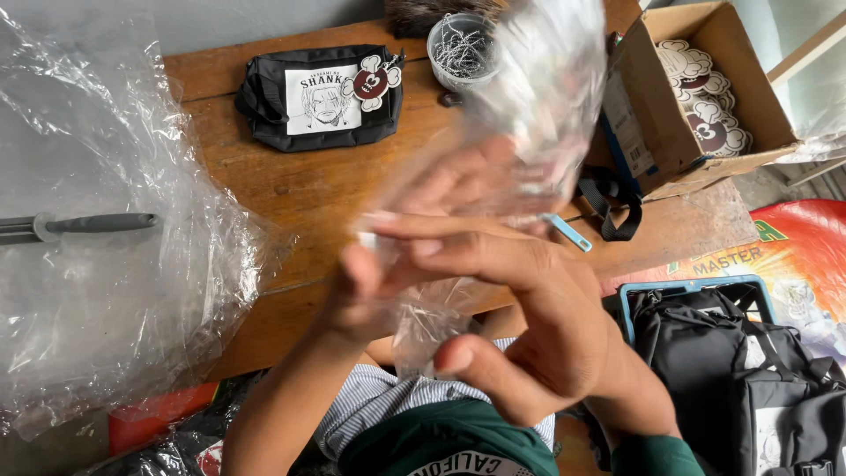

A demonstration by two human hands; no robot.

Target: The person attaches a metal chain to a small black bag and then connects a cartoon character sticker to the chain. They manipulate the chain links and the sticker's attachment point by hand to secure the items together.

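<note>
Both my hands hold a clear plastic bag (538, 97) up in front of me, blurred by motion. My left hand (414, 229) grips the bag's lower part from the left side. My right hand (520, 317) lies flat across the front of it, fingers stretched left. The bag's crumpled lower end (423, 322) hangs between my wrists. Behind them a black pouch (322, 97) with a white printed patch and a small cartoon tag lies on the wooden table (264, 185).
A heap of clear plastic bags (106, 229) covers the left. A clear cup of metal rings (460, 48) stands at the back. An open cardboard box (705, 88) of cartoon tags sits at right. A blue crate (696, 286) with black pouches is lower right.
</note>
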